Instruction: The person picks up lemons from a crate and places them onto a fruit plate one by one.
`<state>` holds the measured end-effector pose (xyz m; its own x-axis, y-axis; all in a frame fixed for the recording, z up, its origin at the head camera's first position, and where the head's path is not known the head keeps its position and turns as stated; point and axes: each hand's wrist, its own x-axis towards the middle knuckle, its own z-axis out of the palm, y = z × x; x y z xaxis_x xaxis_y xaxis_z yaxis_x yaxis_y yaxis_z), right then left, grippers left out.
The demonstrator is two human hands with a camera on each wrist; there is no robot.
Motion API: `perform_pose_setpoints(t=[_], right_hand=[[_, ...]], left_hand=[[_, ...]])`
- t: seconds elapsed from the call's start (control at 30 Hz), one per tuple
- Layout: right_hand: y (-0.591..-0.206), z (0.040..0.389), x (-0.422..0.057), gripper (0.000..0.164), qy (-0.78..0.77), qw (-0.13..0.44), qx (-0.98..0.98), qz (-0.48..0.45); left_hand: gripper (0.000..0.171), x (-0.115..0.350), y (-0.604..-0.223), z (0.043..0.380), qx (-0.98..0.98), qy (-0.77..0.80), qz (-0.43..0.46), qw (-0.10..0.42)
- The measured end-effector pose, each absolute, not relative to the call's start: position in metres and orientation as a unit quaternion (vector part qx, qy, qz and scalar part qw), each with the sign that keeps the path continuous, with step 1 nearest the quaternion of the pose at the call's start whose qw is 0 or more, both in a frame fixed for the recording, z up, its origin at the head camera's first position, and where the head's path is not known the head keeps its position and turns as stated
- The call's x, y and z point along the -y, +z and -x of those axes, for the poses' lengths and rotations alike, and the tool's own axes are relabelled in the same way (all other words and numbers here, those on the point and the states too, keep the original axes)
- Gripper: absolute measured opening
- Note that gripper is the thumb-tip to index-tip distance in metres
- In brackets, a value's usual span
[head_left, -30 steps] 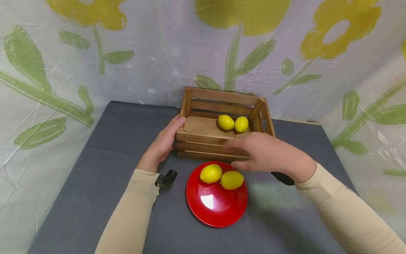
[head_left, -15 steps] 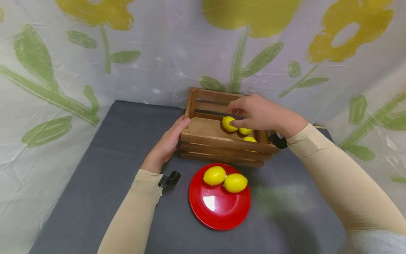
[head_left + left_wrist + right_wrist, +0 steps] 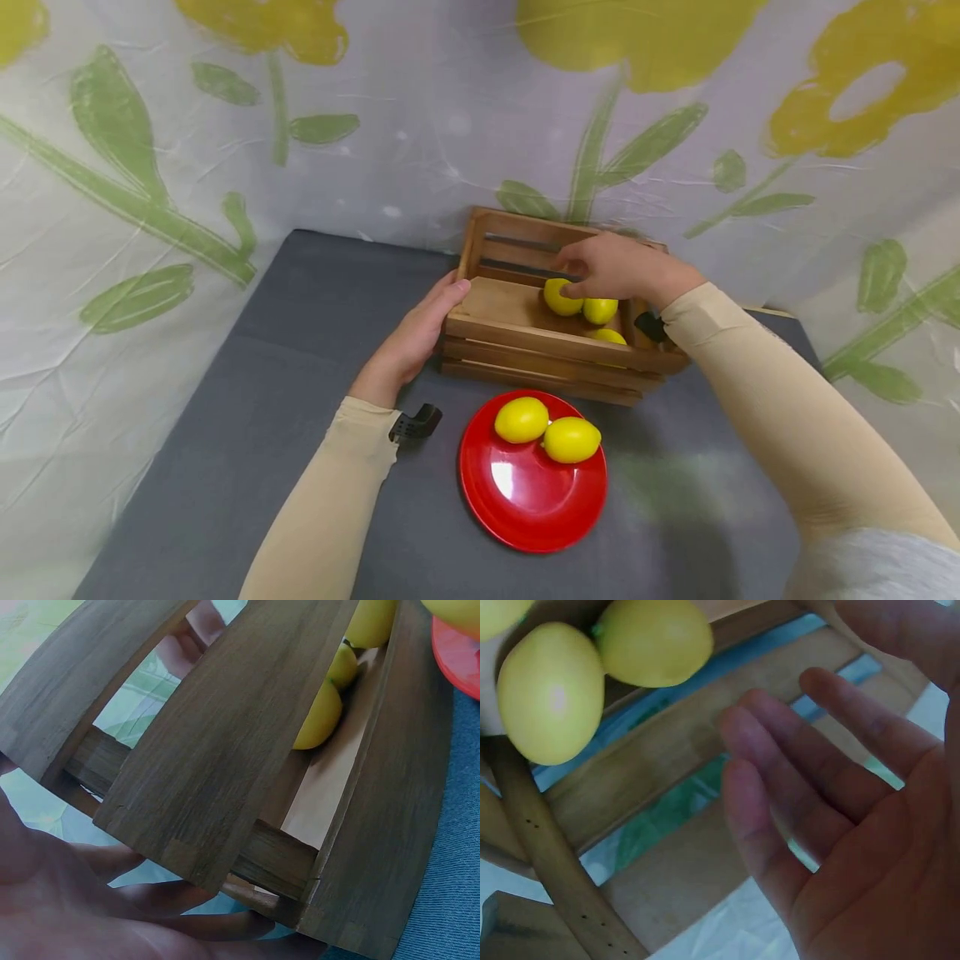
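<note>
At the back of the table is a slatted wooden crate (image 3: 525,337). My left hand (image 3: 416,337) grips its left end, thumb over the rim and fingers along the outside. Inside, toward the right, lie a lemon (image 3: 558,298), a second lemon (image 3: 600,312) and, behind the front slat, a partly hidden third lemon (image 3: 609,336). My right hand (image 3: 618,265) hovers over them with loosely bent fingers. In the right wrist view those fingers (image 3: 750,802) are apart from the nearest lemon (image 3: 656,641), and the palm holds nothing.
In front of the crate, a red plate (image 3: 525,508) carries one lemon (image 3: 522,419) beside another lemon (image 3: 572,440). A flower-printed sheet (image 3: 405,150) hangs behind the dark table (image 3: 300,358). A black wrist device (image 3: 416,422) sticks out beside the left sleeve.
My right hand has moved from the crate's front side up and over the lemons inside it. A third lemon now shows near the crate's front right. The left hand keeps its grip.
</note>
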<state>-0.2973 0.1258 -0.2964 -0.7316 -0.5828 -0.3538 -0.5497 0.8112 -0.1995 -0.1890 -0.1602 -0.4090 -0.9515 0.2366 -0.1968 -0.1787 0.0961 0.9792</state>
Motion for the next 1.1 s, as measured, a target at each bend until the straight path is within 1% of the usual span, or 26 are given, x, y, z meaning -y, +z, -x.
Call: perform_pose_setpoints(t=[0.33, 0.6, 0.8, 1.1], right_hand=[[-0.322, 0.312, -0.129, 0.058, 0.008, 0.248, -0.931, 0.27], [-0.331, 0.317, -0.132, 0.055, 0.022, 0.25, -0.933, 0.257], [-0.336, 0.318, -0.132, 0.056, 0.018, 0.248, -0.928, 0.278], [-0.341, 0.315, -0.122, 0.06, 0.027, 0.27, -0.923, 0.271]], left_hand=[[0.086, 0.151, -0.41, 0.188, -0.726, 0.672, -0.033, 0.141], [0.087, 0.146, -0.407, 0.187, -0.734, 0.664, -0.034, 0.136], [0.087, 0.146, -0.407, 0.185, -0.734, 0.664, -0.035, 0.135], [0.086, 0.145, -0.408, 0.185, -0.732, 0.667, -0.037, 0.133]])
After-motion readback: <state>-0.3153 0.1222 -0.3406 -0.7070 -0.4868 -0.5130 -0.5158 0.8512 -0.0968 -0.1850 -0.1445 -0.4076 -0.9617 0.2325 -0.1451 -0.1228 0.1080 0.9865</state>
